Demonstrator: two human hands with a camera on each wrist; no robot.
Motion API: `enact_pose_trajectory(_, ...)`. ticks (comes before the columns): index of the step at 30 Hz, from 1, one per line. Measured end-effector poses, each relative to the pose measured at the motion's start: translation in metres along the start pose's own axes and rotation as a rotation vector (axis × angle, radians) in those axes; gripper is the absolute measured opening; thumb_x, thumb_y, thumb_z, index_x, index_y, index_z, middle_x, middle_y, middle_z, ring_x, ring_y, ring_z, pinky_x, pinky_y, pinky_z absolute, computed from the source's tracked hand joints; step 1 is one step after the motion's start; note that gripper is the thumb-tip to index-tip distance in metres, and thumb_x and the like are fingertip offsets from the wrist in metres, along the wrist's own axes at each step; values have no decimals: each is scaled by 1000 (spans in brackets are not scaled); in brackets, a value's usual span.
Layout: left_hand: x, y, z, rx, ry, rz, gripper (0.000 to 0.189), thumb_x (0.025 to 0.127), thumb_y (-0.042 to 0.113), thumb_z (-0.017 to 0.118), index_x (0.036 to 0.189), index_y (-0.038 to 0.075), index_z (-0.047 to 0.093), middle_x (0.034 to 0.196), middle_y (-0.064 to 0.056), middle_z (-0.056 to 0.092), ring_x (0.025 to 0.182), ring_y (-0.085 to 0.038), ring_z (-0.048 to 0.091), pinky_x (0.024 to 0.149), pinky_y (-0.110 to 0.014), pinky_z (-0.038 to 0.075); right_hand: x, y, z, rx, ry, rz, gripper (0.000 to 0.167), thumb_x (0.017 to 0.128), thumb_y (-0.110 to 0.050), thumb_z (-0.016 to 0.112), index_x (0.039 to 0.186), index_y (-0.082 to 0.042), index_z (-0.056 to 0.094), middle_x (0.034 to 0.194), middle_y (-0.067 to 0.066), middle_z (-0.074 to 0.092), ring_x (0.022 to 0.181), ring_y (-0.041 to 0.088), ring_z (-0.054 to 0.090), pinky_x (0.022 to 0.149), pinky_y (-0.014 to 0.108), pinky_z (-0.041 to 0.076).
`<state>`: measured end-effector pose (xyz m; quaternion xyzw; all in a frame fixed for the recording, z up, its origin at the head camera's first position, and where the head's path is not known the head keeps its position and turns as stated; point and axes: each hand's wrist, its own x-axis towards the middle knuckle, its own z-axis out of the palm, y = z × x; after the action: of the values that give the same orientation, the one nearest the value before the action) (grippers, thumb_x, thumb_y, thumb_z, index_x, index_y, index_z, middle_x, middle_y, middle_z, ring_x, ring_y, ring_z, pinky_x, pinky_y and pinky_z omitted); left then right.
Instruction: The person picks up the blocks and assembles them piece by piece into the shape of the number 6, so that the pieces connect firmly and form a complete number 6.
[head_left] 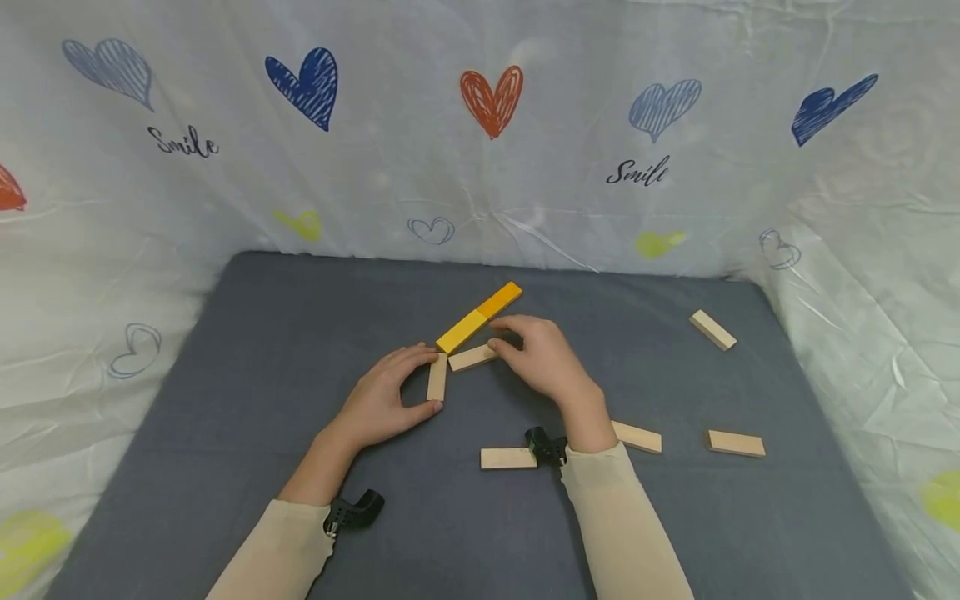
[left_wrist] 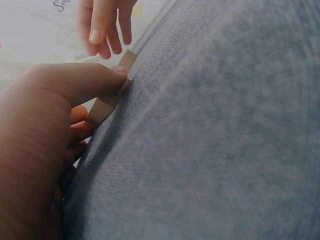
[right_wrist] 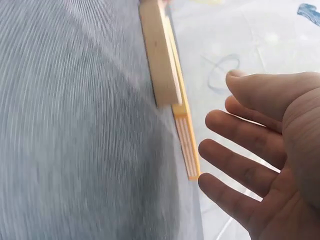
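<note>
A plain wooden block (head_left: 437,377) lies on the grey cloth, pinched lengthwise between the thumb and fingers of my left hand (head_left: 381,398). Its lower end also shows in the left wrist view. A second plain block (head_left: 471,358) slants off to the right from near its top. Beyond them a yellow block (head_left: 461,331) and an orange block (head_left: 500,300) form one diagonal line, end to end. My right hand (head_left: 543,358) hovers by the second block's right end. In the right wrist view its fingers are loose and apart from that block (right_wrist: 160,55).
Nearer me another plain block (head_left: 504,458) lies partly behind the right wrist's camera band. Further blocks rest on the right: one (head_left: 639,437) beside the right forearm, one (head_left: 735,443) farther out, one (head_left: 712,330) toward the back. A white printed curtain (head_left: 555,200) borders the table.
</note>
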<state>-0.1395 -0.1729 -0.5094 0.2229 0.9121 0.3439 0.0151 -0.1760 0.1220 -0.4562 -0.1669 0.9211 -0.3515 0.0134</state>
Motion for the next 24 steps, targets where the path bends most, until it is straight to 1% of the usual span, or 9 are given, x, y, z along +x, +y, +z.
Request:
enact_pose_trajectory(10, -1, -1, -3, 3, -5, -5, 76, 92, 41, 90, 159, 21, 58, 169, -7, 48, 159, -40, 37, 127, -66, 34, -9, 19, -18, -63, 42, 53, 42, 108, -29, 74, 145, -9, 71, 143, 9, 70, 134, 31, 65, 113, 53, 55)
enact_pose_trajectory(17, -1, -1, -3, 1, -7, -2, 76, 92, 40, 90, 158, 20, 59, 168, -7, 49, 159, -40, 37, 127, -66, 33, -14, 34, -29, -65, 59, 69, 43, 108, -29, 73, 146, -8, 70, 145, 11, 69, 136, 34, 63, 113, 56, 53)
enact_pose_trajectory(24, -1, -1, -2, 1, -6, 5, 75, 92, 40, 90, 158, 19, 59, 167, -7, 50, 159, -39, 38, 128, -65, 33, -22, 43, -42, -83, 81, 86, 44, 109, -28, 72, 147, -6, 69, 146, 14, 68, 135, 37, 63, 112, 58, 54)
